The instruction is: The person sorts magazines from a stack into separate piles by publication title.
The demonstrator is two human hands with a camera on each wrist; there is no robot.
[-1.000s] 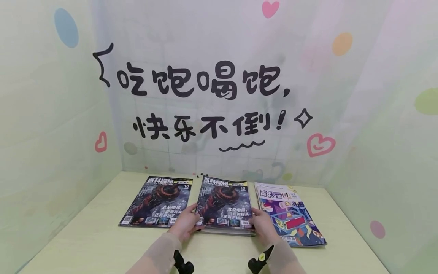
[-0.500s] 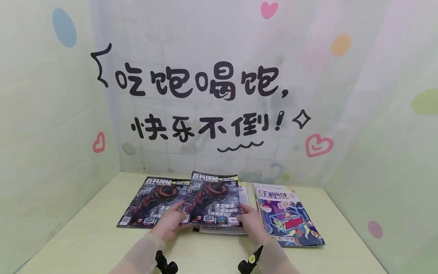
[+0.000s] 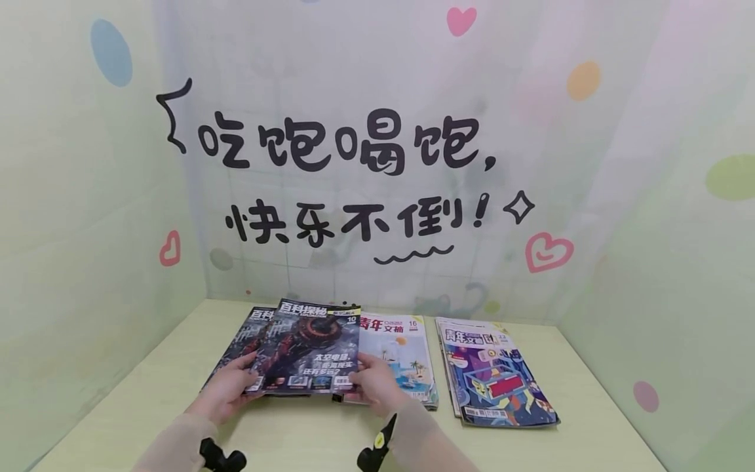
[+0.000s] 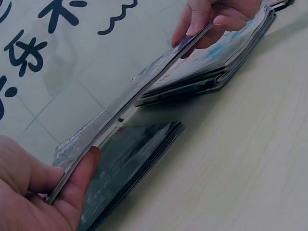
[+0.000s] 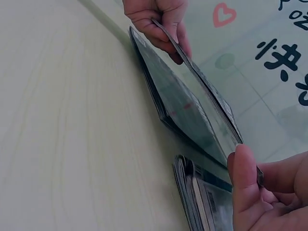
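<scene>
A left forearm and right forearm in pale beige sleeves reach forward; bare left hand and bare right hand pinch, thumbs opposing fingers.

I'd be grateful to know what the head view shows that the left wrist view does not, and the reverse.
Only the head view: pink hearts on the wall, both sleeves, and the held magazine with its cover facing the camera, title legible.

Only the left wrist view: that magazine nearly edge-on, with a visible gap between it and the left stack.

Both: the left grip and right grip on the magazine, the left and middle stack, the table and black writing.
</scene>
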